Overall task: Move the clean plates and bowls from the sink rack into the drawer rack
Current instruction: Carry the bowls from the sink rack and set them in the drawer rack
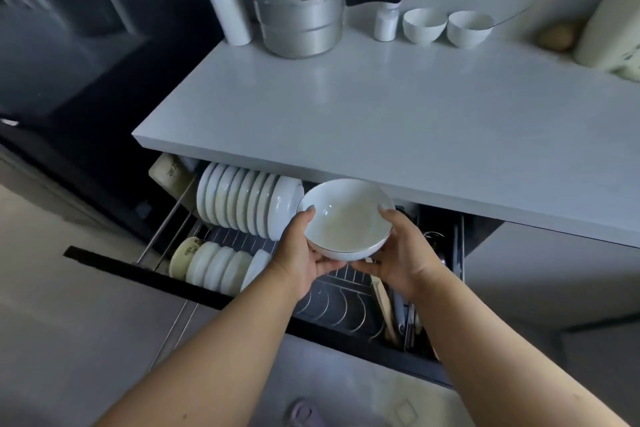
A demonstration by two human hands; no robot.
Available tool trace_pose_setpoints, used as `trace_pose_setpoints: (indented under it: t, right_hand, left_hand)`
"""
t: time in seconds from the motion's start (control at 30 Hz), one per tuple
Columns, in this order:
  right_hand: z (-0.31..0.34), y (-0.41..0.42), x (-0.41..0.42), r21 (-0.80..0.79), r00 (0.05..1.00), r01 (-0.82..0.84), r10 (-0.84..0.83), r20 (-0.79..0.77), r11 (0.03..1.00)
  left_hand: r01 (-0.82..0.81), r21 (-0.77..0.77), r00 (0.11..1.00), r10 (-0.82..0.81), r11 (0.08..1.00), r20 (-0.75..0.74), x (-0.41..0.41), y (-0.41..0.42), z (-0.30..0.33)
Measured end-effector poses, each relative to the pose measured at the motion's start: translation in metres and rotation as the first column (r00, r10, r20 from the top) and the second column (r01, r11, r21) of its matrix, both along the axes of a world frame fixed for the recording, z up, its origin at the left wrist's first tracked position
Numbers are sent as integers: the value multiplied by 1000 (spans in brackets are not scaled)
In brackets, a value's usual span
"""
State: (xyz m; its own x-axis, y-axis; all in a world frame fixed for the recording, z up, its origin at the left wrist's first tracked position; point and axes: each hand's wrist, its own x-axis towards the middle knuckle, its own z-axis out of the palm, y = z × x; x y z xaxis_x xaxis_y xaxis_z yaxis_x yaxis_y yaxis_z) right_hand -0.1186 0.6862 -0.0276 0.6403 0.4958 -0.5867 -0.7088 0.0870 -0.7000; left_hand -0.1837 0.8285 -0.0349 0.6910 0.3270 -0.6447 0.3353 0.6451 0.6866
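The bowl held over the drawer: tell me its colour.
White with a thin gold rim line, bowl, seen in the head view.

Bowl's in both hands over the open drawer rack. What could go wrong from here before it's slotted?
1. The bowl hangs close under the counter edge; lifting it may knock its far rim.
2. The row of plates stands right beside the left hand; a sideways swing could chip them.
3. The free wire slots lie next to the utensils, so a low right hand might snag there.
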Motion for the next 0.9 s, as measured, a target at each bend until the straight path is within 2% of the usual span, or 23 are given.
trace_pose_setpoints:
  t: [0.13, 0.2, 0.23, 0.3, 0.33, 0.43, 0.5, 0.53, 0.6, 0.73, 0.83, 0.9]
  right_hand:
    - [-22, 31, -10, -42, 997, 47, -49, -54, 998]
    - [-35, 42, -13, -109, 995, 61, -69, -73, 992]
    - [-40, 46, -14, -147, 994, 66, -78, -74, 987]
    - [-53, 52, -14, -250, 996, 59, -74, -53, 966]
    - [-59, 54, -13, -316, 998, 46, -58, -30, 948]
    - [-80, 57, -11, -517, 999, 8, 11, 33, 856]
    - [-94, 59, -10, -614, 997, -30, 71, 41, 789]
    - [-99, 60, -9, -652, 994, -52, 102, 38, 757]
    - [-110, 63, -9, -719, 985, -98, 170, 28, 688]
    - [-123, 72, -9, -824, 944, -199, 329, -17, 530]
    - [-132, 80, -10, -888, 890, -247, 453, -50, 388]
    - [-137, 85, -12, -908, 861, -260, 505, -63, 329]
  left_hand:
    - [70, 112, 990, -55, 991, -131, -12, 34, -14]
    - [164, 299, 969, -96, 940, -230, -17, 48, -24]
    - [260, 460, 948, -134, 849, -289, -20, 56, -32]
    - [444, 726, 892, -182, 526, -415, -31, 72, -50]
    - [500, 787, 866, -178, 362, -468, -36, 79, -58]
    - [643, 765, 757, -124, -33, -642, -46, 93, -79]
    - [670, 719, 715, -103, -185, -692, -49, 95, -90]
    - [666, 713, 710, -108, -219, -696, -50, 95, -94]
    - [652, 723, 716, -128, -228, -686, -51, 95, -97]
    - [650, 740, 727, -143, -175, -672, -51, 93, -93]
    - [636, 754, 747, -116, -163, -655, -53, 91, -88]
    - [624, 765, 760, -105, -159, -641, -56, 90, -86]
